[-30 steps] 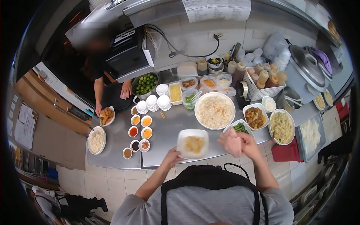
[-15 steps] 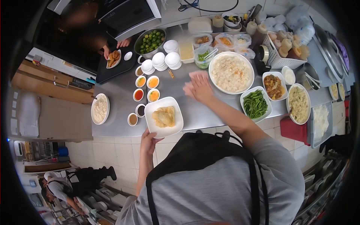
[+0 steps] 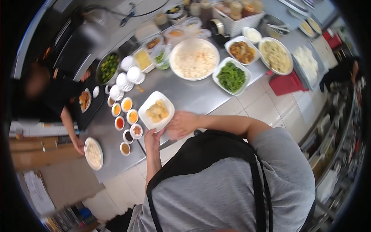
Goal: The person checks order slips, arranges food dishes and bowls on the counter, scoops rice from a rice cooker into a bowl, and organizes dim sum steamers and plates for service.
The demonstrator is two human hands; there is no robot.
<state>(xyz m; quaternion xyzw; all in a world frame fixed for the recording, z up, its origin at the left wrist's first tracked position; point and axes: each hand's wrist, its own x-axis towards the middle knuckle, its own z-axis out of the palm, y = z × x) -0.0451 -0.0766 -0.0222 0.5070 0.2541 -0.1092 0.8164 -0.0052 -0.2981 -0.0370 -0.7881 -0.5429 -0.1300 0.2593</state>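
The person (image 3: pixel 228 172) near me has on a grey shirt (image 3: pixel 208 193) with short sleeves (image 3: pixel 286 154) — plain cloth with small wrinkles. On top is a black apron (image 3: pixel 193 154), and its dark straps (image 3: pixel 260 193) run down both sides. Below the sleeves, the arms (image 3: pixel 230 125) are bare.

Site: a commercial-type kitchen, judged by a long stainless-steel counter (image 3: pixel 193 92), a large round white bowl of rice (image 3: pixel 193 78) and a rounded-square white bowl of leafy greens (image 3: pixel 237 92). Also noted: a white plastic basket (image 3: pixel 232 27) holding squeeze bottles (image 3: pixel 235 9), stacks of small round white dishes (image 3: pixel 134 73), small round white sauce cups (image 3: pixel 119 128), pale floor tiles (image 3: pixel 262 102) and a black apron (image 3: pixel 201 150) on the camera wearer
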